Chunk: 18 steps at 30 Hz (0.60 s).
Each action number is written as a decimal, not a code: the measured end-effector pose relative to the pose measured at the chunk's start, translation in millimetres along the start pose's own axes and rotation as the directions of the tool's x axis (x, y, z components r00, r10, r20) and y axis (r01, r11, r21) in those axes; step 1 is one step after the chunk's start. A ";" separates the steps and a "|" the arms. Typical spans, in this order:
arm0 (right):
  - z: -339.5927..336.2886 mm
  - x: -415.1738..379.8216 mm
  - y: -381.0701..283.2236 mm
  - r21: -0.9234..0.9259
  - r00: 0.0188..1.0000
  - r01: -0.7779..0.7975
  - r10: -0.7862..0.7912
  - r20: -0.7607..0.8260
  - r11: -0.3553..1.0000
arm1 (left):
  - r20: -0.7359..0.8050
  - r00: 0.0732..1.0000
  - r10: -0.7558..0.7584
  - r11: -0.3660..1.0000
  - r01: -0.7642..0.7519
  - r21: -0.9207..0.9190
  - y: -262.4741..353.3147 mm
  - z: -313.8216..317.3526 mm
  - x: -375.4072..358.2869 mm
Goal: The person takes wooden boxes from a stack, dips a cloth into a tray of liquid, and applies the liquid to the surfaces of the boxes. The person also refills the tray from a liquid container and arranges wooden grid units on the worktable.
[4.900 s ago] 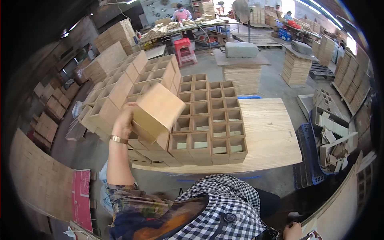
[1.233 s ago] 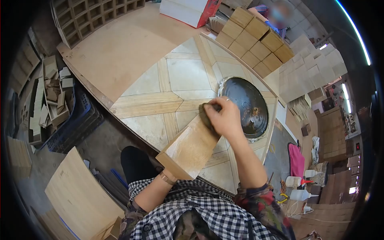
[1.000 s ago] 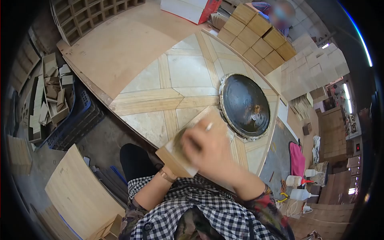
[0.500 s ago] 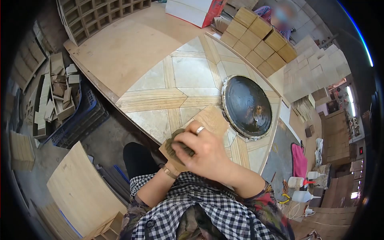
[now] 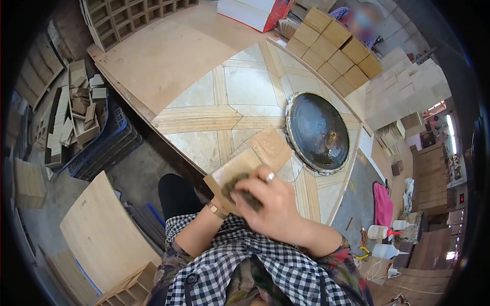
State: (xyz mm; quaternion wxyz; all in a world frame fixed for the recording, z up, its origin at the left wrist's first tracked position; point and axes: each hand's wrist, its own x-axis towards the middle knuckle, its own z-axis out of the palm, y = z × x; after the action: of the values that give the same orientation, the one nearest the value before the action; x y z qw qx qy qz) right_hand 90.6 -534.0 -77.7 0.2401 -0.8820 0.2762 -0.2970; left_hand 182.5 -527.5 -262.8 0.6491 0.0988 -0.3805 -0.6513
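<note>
Pale wood: we have a wooden box (image 5: 237,166) at centre frame, slanted from the desk's near edge toward the dish. Our right hand (image 5: 270,199) has its fingers closed round a dark pad (image 5: 234,184) pressed to the box's upper face. Our left hand (image 5: 221,202) sits at the box's near end; its fingers are hidden, so we can't tell the grip. Black dish (image 5: 315,113), glossy inside, just right of centre on the patterned desk (image 5: 250,87). Box stack (image 5: 322,53) upper right, a striped sleeve (image 5: 341,16) behind it; bottles (image 5: 384,250) lower right; blue crate (image 5: 116,140) with offcuts (image 5: 77,104) at left.

Risks, our judgement: hard rubbing could skid the box if the left hold is loose; a forward shove might knock the dish rim and slop whatever's inside; an overloaded pad could leave streaks or drip on the apron (image 5: 204,255).
</note>
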 end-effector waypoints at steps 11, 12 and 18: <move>2.6 11.2 44.2 -0.018 0.989 -0.097 0.094 -0.111 0.995 | -0.283 0.952 -0.114 0.935 0.007 -0.356 -9.1 -2.8 3.1; 3.2 12.8 48.2 -0.006 0.989 -0.094 0.093 -0.114 0.996 | -0.291 0.954 -0.079 0.953 -0.014 -0.304 0.6 5.3 5.8; 5.4 14.7 40.2 0.003 0.991 -0.104 0.104 -0.081 0.995 | -0.243 0.970 0.026 0.946 -0.103 -0.308 5.4 14.7 12.9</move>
State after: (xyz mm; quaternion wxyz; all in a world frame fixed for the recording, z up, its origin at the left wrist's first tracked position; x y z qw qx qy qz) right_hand 90.1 -571.3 -99.4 0.2436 -0.8538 0.3313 -0.3193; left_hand 175.7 -533.3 -244.6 0.7181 0.0569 -0.1941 -0.6659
